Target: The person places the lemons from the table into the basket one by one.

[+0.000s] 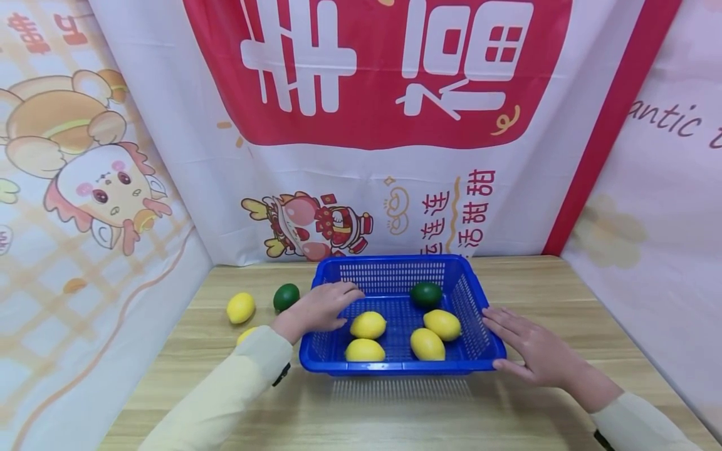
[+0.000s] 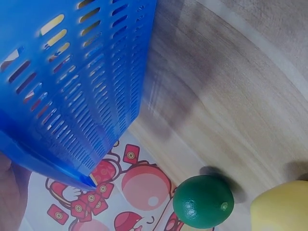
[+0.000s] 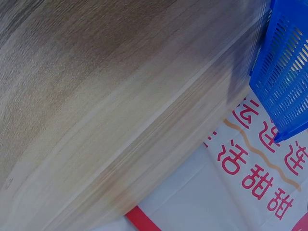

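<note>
A blue plastic basket [image 1: 395,366] with slotted walls stands on the wooden table. Inside it lie several yellow lemons [image 1: 442,325] and one dark green, lime-like fruit [image 1: 425,294]. My left hand [image 1: 329,307] reaches over the basket's left rim, fingers loosely bent and holding nothing, close beside a lemon [image 1: 368,326]. At the right rim my right hand [image 1: 527,347] rests with its fingers extended against the edge. Left of the basket are another green fruit [image 1: 286,297], a lemon [image 1: 240,307] and a second lemon [image 1: 245,334] mostly hidden by the left sleeve.
The left wrist view shows the basket's outer wall [image 2: 91,82], with a green fruit [image 2: 203,201] and a lemon [image 2: 281,209] beside it. A printed cloth backdrop [image 1: 372,207] rises behind the table's far edge, and more cloth hangs at both sides.
</note>
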A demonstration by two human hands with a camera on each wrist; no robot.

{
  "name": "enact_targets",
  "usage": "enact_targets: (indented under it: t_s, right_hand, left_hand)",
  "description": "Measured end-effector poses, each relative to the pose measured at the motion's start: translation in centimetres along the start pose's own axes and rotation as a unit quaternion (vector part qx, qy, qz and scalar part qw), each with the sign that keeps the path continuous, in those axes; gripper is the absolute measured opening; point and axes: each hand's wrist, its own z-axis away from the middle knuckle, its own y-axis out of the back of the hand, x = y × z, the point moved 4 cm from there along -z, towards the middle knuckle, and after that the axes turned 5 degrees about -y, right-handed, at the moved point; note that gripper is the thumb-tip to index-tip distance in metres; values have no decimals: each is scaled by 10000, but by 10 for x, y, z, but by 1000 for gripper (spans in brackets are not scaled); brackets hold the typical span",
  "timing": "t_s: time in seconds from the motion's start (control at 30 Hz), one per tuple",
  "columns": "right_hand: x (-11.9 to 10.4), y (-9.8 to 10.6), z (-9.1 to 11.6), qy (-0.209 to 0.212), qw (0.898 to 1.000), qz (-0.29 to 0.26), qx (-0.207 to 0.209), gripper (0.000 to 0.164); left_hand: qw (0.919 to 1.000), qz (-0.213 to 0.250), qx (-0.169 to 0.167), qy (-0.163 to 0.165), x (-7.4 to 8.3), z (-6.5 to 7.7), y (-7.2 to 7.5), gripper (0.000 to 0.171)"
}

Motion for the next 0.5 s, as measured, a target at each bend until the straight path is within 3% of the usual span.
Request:
enact_targets:
  t_s: [0.5]
  right_hand:
    - [-1,1,-1,-22,10000,51,-56,67]
  left_hand:
    - [9998,-88,164,-51,-1,9,12,56]
